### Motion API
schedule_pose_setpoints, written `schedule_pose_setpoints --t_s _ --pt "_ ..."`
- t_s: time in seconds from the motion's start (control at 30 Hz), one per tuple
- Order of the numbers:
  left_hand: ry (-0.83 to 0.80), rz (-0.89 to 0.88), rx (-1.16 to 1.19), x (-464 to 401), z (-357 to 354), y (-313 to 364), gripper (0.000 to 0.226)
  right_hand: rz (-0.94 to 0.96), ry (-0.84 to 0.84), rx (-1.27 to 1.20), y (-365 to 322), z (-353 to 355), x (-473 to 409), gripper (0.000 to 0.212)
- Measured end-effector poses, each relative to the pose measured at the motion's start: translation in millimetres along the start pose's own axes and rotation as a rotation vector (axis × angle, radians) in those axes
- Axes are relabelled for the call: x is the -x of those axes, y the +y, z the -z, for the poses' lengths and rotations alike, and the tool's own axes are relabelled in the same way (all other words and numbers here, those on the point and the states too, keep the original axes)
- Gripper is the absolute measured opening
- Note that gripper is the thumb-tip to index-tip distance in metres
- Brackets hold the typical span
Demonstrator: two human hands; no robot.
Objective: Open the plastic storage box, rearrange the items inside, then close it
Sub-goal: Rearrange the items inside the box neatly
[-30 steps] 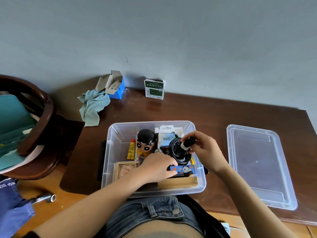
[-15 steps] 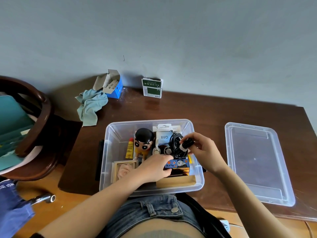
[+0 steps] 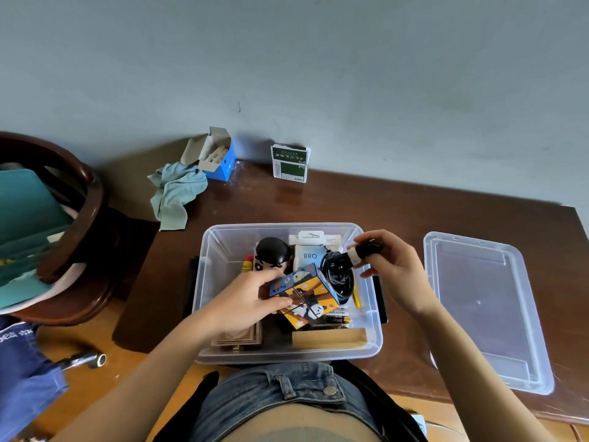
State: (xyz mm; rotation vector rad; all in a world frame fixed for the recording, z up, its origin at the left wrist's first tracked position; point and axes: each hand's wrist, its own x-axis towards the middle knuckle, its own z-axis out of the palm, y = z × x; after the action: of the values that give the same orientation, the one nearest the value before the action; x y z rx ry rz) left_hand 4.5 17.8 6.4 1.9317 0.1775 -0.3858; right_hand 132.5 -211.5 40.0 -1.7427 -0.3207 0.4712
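Box [image 3: 204,282] open, lid [image 3: 484,314] off to the side. L hand [image 3: 242,301] grips panda cube [image 3: 304,293], tilted up to reposition; R hand [image 3: 392,266] pinches cable plug [image 3: 363,252], clearing room.

Two hands [image 3: 242,304], one storage box [image 3: 210,250], one lid [image 3: 487,307]

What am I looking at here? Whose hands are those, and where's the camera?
The camera sits on a person's head, looking down at their own hands. On the brown table is a clear storage box with its lid lying off to the right. The left hand holds a colourful panda box tilted. The right hand pinches the plug end of a coiled black cable. A big-headed toy figure stands inside. A crumpled cloth lies near the wall.
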Motion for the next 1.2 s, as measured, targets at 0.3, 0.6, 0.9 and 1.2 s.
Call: schedule_pose_setpoints --t_s 0.3,0.6,0.9,1.2 --pt "-0.225 0.267 -0.218 32.4 66.8 -7.0 0.021 -0.092 -0.142 0.051 4.5 -28.0 -13.5 0.038" --pt "-0.346 0.374 -1.190 2.4 36.1 7.8 0.025 -0.104 -0.166 0.156 8.3 -28.6 -7.4 0.037" --pt "-0.561 0.103 -0.880 4.0 26.4 0.2 0.084 -0.139 -0.096 0.112 14.3 -12.9 4.7 0.038" --pt "-0.351 -0.208 -1.280 2.9 36.3 -11.1 0.075 -0.123 -0.093 0.097 15.9 -16.7 3.3 0.036"
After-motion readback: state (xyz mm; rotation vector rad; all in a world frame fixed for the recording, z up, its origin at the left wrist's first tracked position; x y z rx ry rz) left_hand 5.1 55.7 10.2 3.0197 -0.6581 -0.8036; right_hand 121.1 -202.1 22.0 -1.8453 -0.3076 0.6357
